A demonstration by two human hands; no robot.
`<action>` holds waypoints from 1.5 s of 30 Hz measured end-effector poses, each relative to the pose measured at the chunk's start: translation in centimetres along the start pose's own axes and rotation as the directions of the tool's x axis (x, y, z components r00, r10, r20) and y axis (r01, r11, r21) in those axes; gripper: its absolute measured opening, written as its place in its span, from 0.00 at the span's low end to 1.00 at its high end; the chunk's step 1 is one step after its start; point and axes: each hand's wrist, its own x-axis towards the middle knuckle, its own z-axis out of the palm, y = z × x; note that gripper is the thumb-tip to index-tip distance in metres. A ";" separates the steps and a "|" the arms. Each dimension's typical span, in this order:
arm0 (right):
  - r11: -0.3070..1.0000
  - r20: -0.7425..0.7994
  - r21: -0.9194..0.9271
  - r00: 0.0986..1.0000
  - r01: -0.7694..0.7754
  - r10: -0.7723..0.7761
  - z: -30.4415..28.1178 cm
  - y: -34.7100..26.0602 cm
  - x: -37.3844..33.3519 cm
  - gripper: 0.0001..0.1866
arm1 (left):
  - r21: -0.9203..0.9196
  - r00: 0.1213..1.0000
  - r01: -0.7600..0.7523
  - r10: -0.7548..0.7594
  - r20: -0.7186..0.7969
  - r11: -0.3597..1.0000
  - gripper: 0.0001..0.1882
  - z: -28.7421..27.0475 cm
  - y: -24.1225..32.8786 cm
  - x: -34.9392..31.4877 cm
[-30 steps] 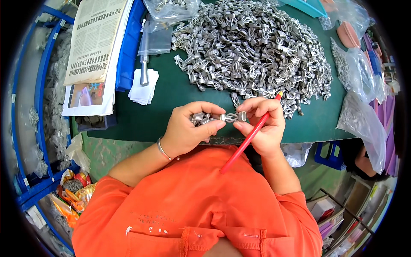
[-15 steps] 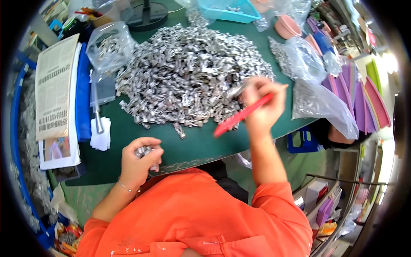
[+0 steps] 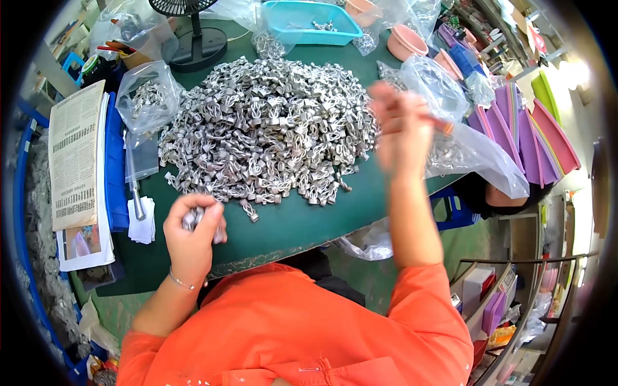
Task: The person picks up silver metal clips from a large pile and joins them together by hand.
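Observation:
My left hand (image 3: 192, 241) is closed around several small silvery metal pieces (image 3: 192, 219), held just over the near left part of the green table (image 3: 290, 231). A large heap of small looped metal fittings (image 3: 270, 128) lies in front of me. One loose fitting (image 3: 250, 211) rests at its near edge. My right hand (image 3: 405, 132) is raised at the heap's right side, smeared by motion. The orange-red end of a slim stick-like tool (image 3: 444, 127) sticks out past it; the rest of the tool is hidden or blurred.
At the left are newspaper (image 3: 76, 154), a blue folder (image 3: 114, 167), a metal-ended tool (image 3: 137, 202) on white paper and a bag of fittings (image 3: 148, 96). A fan (image 3: 196, 48) and a blue tray (image 3: 309, 35) stand behind. Plastic bags (image 3: 479, 154) and a pink bowl (image 3: 407, 42) are at the right.
My right hand has swung up and right relative to the heap, and the red tool no longer points toward me. My left hand has risen slightly, still closed. The view has shifted.

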 end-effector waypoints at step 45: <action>0.791 0.513 0.058 0.697 -0.610 0.500 6.3 6.5 -16.8 0.06 | 0.098 0.955 -0.016 -0.014 0.295 0.995 0.11 -2.0 -0.2 -2.2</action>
